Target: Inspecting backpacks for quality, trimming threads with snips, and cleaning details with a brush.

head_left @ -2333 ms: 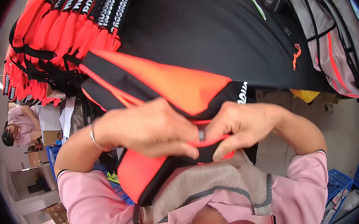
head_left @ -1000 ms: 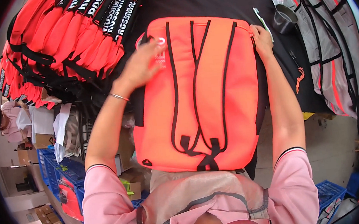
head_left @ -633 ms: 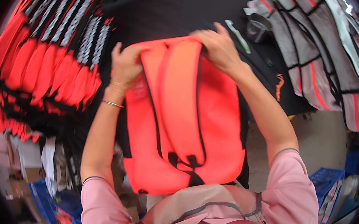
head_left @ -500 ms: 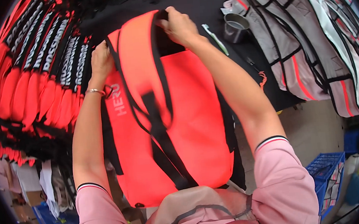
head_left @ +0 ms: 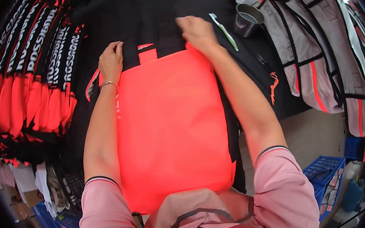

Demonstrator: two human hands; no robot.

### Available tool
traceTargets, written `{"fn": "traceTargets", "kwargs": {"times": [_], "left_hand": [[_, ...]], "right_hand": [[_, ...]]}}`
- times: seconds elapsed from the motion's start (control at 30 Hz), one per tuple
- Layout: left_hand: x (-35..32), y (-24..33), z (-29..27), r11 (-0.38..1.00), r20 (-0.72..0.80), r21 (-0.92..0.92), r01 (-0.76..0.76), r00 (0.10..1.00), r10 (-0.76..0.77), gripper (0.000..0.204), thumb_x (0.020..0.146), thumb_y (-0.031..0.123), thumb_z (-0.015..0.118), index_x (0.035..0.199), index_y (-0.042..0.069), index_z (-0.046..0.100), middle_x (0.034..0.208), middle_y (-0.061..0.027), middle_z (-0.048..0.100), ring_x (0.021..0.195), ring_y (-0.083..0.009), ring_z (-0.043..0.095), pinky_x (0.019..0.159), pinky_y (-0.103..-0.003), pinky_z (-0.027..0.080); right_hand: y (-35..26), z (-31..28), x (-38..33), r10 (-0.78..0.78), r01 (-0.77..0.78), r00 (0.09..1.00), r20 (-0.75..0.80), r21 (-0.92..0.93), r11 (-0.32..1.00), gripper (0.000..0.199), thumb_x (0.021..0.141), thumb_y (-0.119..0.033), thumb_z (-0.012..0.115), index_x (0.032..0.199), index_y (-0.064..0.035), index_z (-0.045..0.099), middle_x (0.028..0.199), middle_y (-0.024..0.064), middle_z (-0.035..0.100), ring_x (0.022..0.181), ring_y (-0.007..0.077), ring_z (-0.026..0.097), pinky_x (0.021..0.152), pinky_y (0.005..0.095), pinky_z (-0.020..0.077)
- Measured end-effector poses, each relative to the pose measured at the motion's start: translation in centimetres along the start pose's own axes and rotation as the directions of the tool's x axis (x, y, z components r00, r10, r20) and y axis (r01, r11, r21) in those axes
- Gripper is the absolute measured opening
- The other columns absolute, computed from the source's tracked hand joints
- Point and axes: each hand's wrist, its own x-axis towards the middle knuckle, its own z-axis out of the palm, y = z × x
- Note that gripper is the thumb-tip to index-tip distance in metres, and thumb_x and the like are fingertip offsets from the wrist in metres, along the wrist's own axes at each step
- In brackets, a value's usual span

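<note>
A bright red-orange backpack with black sides lies in front of me, its lower end close to my body. Its broad front is smooth, and a short red tab stands out at its far edge over black fabric. My left hand is at the far left corner, fingers bent and pressed together; what they hold, if anything, is hidden. Beside that wrist a grey-and-red strap end sticks out. Above the far right corner is my right hand, its fingers curled and smeared by motion.
A black-covered table carries a stack of red-and-black straps at left and grey padded pieces at right. Nearby are a metal cup, a toothbrush and a small tool with orange cord. A blue crate stands lower right.
The wide orange shoulder strap and its black webbing no longer lie over the backpack's front. My left hand has moved slightly right, my right hand right and a little nearer.
</note>
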Motion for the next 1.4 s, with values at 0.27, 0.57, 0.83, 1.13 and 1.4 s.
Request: {"fn": "traceTargets", "kwargs": {"times": [0.27, 0.57, 0.83, 1.13, 1.4], "left_hand": [[-3.3, 3.4, -0.8, 0.788, -0.319, -0.021, -0.616, 0.751, 0.579, 0.036, 0.081, 0.028, 0.073, 0.111, 0.009, 0.067, 0.127, -0.0153, 0.058, 0.116, -0.0335, 0.053, 0.098, -0.044, 0.043], [-18.2, 10.1, -1.2, 0.792, 0.050, -0.043, -0.610, 0.790, 0.611, 0.048, 0.085, 0.039, 0.069, 0.114, 0.002, 0.061, 0.102, -0.0105, 0.060, 0.098, -0.0280, 0.054, 0.103, -0.044, 0.037], [-21.4, 9.8, -1.7, 0.788, 0.083, -0.014, -0.615, 0.785, 0.614, 0.040, 0.084, 0.030, 0.071, 0.111, 0.000, 0.062, 0.086, -0.0082, 0.055, 0.086, -0.0233, 0.054, 0.086, -0.037, 0.048], [-20.7, 8.7, -3.0, 0.876, -0.021, -0.412, -0.251, 0.963, 0.267, 0.028, 0.088, 0.014, 0.067, 0.113, 0.002, 0.063, 0.078, -0.0111, 0.062, 0.067, -0.0245, 0.063, 0.059, -0.036, 0.050], [-17.7, 9.6, -1.8, 0.904, 0.244, -0.268, -0.334, 0.884, 0.399, 0.022, 0.089, 0.016, 0.066, 0.107, 0.004, 0.068, 0.092, -0.0135, 0.071, 0.081, -0.0292, 0.069, 0.072, -0.037, 0.055]], "right_hand": [[11.4, -10.0, -17.9, -0.032, -0.281, 0.925, -0.380, -0.735, 0.617, 0.034, 0.093, -0.024, 0.060, 0.120, -0.0035, 0.061, 0.120, 0.0129, 0.059, 0.109, 0.0334, 0.056, 0.089, 0.0446, 0.0460], [8.7, -10.5, -19.8, 0.143, -0.281, 0.932, -0.333, -0.413, 0.867, 0.026, 0.088, -0.008, 0.061, 0.113, -0.0005, 0.064, 0.098, 0.0195, 0.059, 0.091, 0.0363, 0.059, 0.082, 0.0431, 0.0472], [0.1, -3.2, -13.6, -0.006, -0.003, 0.986, -0.166, -0.053, 0.999, 0.051, 0.078, -0.030, 0.079, 0.114, 0.0005, 0.060, 0.102, 0.0172, 0.062, 0.095, 0.0309, 0.061, 0.086, 0.0381, 0.0488], [1.4, -1.1, -14.4, 0.102, -0.087, 0.987, -0.124, 0.121, 0.989, 0.047, 0.079, -0.026, 0.078, 0.113, -0.0001, 0.058, 0.110, 0.0162, 0.062, 0.104, 0.0288, 0.060, 0.092, 0.0383, 0.0477], [1.8, -0.7, -14.5, 0.096, -0.072, 0.984, -0.150, 0.157, 0.985, 0.047, 0.078, -0.027, 0.079, 0.112, -0.0011, 0.059, 0.108, 0.0153, 0.061, 0.099, 0.0278, 0.060, 0.088, 0.0376, 0.0487]]}}
